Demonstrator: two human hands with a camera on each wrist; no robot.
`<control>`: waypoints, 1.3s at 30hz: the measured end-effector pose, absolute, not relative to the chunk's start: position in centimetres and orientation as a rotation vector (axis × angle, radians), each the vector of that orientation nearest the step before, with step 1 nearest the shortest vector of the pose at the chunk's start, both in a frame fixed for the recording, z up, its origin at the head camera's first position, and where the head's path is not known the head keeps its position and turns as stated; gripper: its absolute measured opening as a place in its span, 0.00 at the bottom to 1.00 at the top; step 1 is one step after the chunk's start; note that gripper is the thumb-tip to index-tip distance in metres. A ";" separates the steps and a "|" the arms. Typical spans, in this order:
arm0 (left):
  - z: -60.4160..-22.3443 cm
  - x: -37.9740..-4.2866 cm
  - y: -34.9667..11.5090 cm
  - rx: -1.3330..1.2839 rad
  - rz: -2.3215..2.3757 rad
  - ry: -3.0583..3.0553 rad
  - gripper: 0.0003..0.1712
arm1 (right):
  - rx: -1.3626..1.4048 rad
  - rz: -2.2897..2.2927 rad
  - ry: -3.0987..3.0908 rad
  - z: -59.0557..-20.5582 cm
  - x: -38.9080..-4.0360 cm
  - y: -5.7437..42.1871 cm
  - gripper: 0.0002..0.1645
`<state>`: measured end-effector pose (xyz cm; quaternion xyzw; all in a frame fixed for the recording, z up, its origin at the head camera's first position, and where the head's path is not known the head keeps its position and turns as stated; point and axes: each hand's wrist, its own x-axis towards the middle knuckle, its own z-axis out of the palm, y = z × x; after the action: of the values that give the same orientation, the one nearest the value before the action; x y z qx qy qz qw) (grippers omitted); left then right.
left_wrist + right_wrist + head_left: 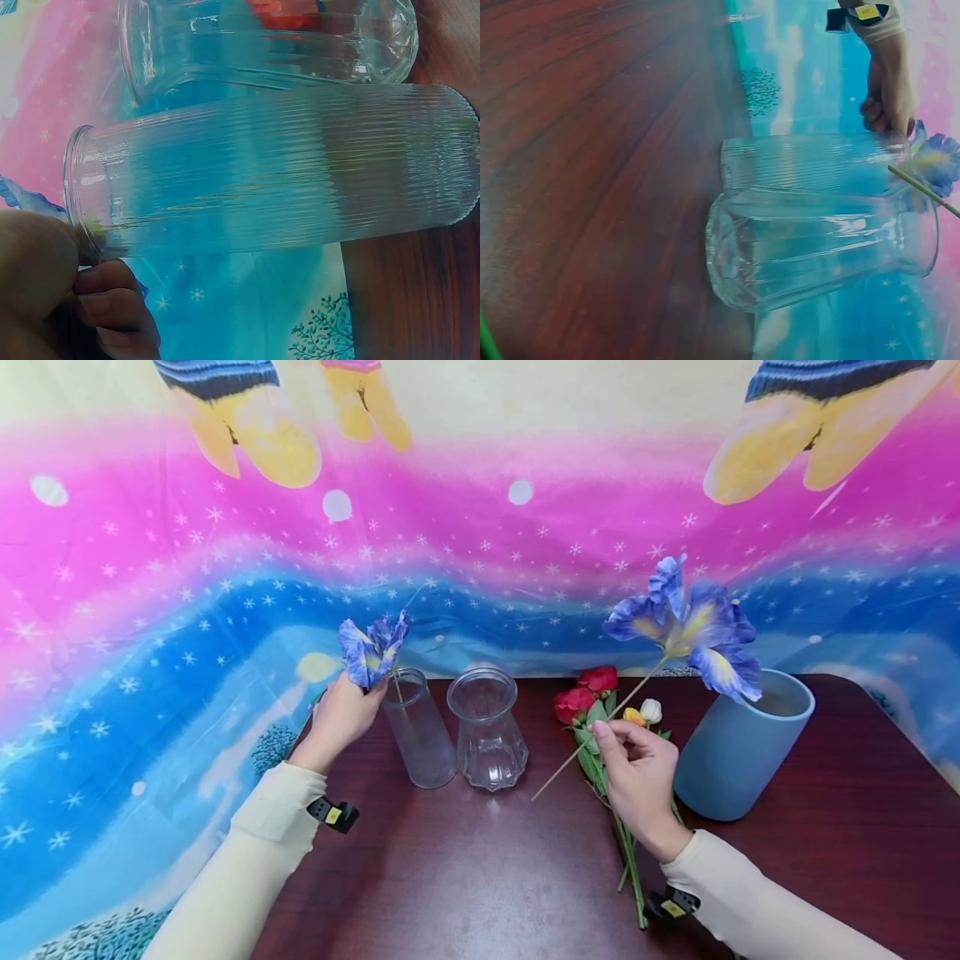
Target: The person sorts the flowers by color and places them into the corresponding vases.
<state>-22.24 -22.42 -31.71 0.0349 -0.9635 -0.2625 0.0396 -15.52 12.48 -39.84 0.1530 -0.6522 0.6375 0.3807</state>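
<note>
My left hand (345,714) is at the mouth of a tall ribbed glass vase (425,747), gripping a blue-purple iris (372,647) just under its bloom. In the left wrist view the thin stem runs down inside the ribbed vase, and curled fingers (112,300) sit right at the rim. Thumb and fingertips of my right hand (645,777) pinch the stem of a second, larger-looking iris (690,627). That flower is held up at a slant, bloom to the upper right and bare stem end to the lower left, above the table.
A flared clear glass vase (495,747) stands right of the ribbed one. Red roses (576,704), a white bloom (651,711) and other stems lie on the dark wooden table (450,877), partly behind my right hand. Farther right stands a blue-grey vase (738,760). A printed cloth (480,543) hangs behind.
</note>
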 end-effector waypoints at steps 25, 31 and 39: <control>-32.0 -22.3 -22.4 0.080 -0.791 -2.934 0.34 | 0.481 1.710 -1.530 -35.5 -16.8 10.5 0.05; -31.9 -22.3 -22.4 0.092 -0.792 -2.941 0.34 | 0.489 1.722 -1.536 -34.6 -17.2 9.8 0.05; -31.9 -22.2 -22.4 0.100 -0.809 -2.945 0.33 | 0.487 1.735 -1.589 -33.2 -17.5 8.5 0.06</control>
<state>-22.25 -22.42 -31.91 0.0326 -0.9629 -0.2646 0.0429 -17.51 8.50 -33.16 0.1890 -0.6167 0.6733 0.3613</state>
